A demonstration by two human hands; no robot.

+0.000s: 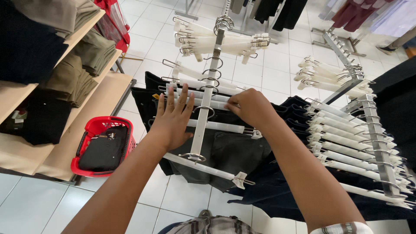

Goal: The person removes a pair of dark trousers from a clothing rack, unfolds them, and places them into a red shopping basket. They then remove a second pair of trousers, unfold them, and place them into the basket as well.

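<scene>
Left hand [172,122], right hand [250,107] on hangers [203,103]; red basket [103,146] nearby

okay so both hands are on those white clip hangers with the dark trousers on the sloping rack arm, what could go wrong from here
1. The left hand lies flat across several white clip hangers on the sloping rack arm; pressing could slide them down toward the lowest hanger.
2. The right hand grips near a clip; the dark trousers might slip free.
3. The red basket sits on the floor close by, a possible trip hazard.
</scene>
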